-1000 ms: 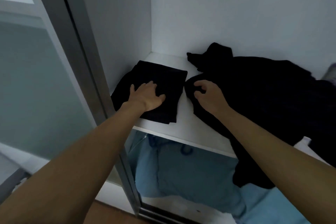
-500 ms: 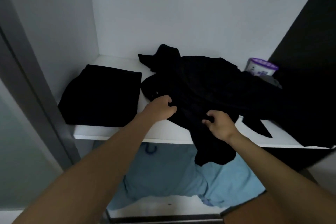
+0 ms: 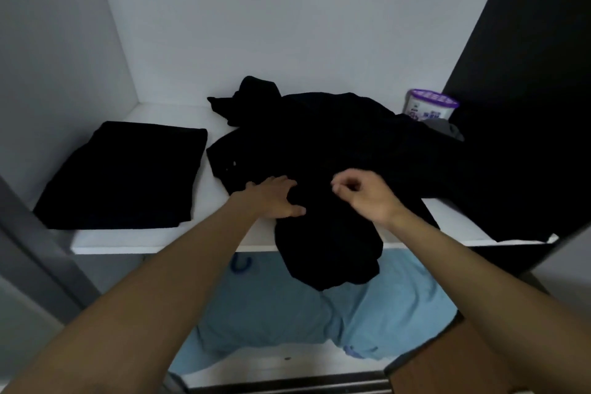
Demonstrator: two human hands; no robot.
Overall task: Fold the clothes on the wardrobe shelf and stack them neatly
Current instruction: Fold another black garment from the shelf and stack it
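I see one folded black garment lying flat at the left end of the shelf, parked clear of the work so the stack has a base. The rest is a black heap across the middle and right, one part hanging over the front edge. My left hand lies on the heap's near left side, fingers curled into the cloth; I judge it is gripping a fold, but black on black hides the contact. My right hand hovers just above the heap, fingers drawn into a loose pinch; I cannot tell whether it holds fabric. Both sit near the edge, probably to draw one piece free. A purple-lidded tub stands behind.
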